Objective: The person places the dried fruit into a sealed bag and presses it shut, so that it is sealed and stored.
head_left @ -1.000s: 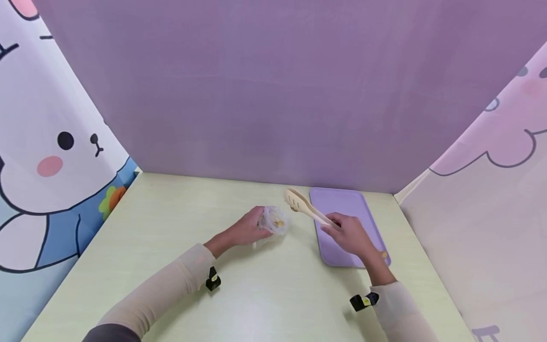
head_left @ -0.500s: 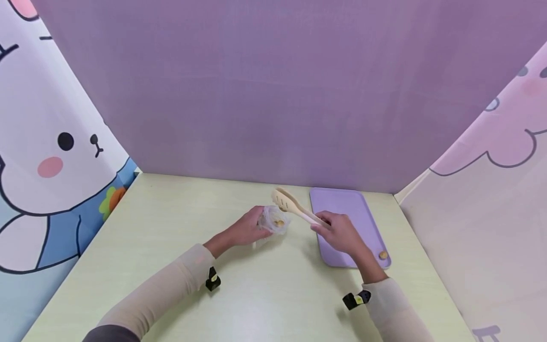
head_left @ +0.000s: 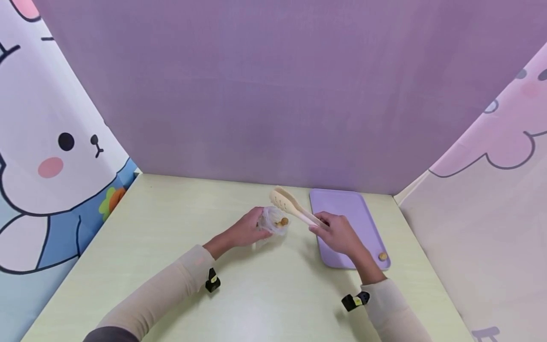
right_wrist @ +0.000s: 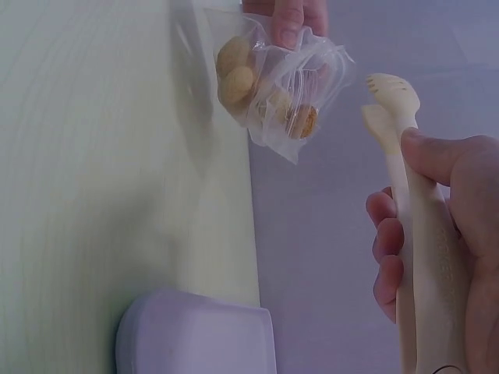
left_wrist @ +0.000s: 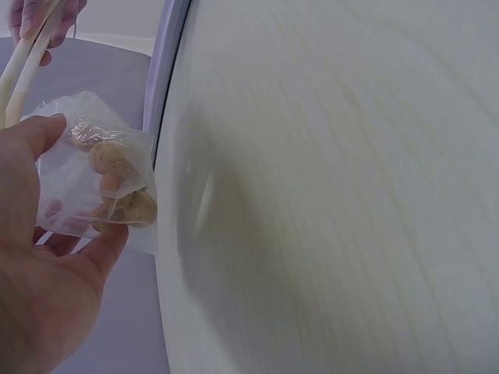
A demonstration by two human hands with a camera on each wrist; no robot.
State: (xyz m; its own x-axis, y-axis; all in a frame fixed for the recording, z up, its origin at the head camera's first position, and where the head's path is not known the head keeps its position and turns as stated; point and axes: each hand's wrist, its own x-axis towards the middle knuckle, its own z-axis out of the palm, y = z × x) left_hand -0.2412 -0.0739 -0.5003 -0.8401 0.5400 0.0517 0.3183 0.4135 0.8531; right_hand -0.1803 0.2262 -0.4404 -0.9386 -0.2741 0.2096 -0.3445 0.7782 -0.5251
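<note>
A clear plastic bag (head_left: 269,216) with several round, brown, cookie-like pieces (right_wrist: 238,82) in it is held upright by my left hand (head_left: 248,228), thumb and fingers curled round its sides. One brown piece (head_left: 284,221) shows at the bag's open mouth. My right hand (head_left: 339,232) grips a pair of cream tongs (head_left: 299,209) by the handles. The slotted tongs' heads are slightly apart, with nothing between them, just above and beside the bag. Another brown piece (head_left: 382,256) lies in the near right corner of the purple tray (head_left: 342,204).
The tray lies on the pale wooden table (head_left: 273,294) at the right, beneath my right hand. A purple backdrop (head_left: 273,95) stands along the table's far edge. Printed cartoon panels flank the left and right sides.
The tongs have moved left to the bag and their heads have parted. The brown piece between them has dropped into the bag's mouth. My left hand has stayed in place.
</note>
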